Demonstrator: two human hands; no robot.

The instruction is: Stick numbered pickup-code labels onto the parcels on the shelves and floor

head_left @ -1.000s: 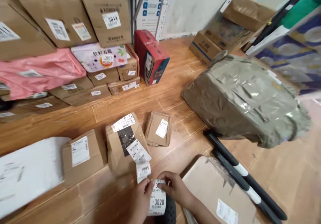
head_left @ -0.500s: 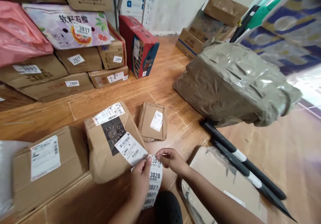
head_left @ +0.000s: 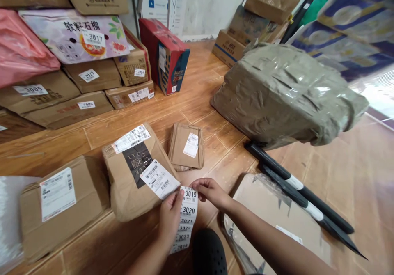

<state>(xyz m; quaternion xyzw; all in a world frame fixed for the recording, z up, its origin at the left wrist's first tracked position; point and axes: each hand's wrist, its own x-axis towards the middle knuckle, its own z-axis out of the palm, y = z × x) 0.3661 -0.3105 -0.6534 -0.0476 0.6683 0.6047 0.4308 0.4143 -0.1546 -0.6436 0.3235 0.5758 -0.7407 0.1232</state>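
My left hand (head_left: 170,215) grips a long white strip of numbered stickers (head_left: 185,219) that reads 3019, 3020 and on downward. My right hand (head_left: 209,191) pinches the strip's top corner at the 3019 sticker. Both hands hover just over the wooden floor, right beside the near edge of a brown paper parcel (head_left: 135,172) with a black logo patch and two white shipping labels. A small flat brown packet (head_left: 186,145) with one label lies just beyond it.
A cardboard box (head_left: 61,203) sits left. A large tape-wrapped grey-green bundle (head_left: 286,94) and two black poles (head_left: 303,195) lie right. A flat carton in plastic (head_left: 271,221) is under my right arm. Stacked numbered cartons (head_left: 76,78) and a red box (head_left: 163,55) line the back.
The view has swung left and down, so the parcels now sit closer. More of the sticker strip shows, hanging lower from my left hand. My right hand's pinch stays at its top.
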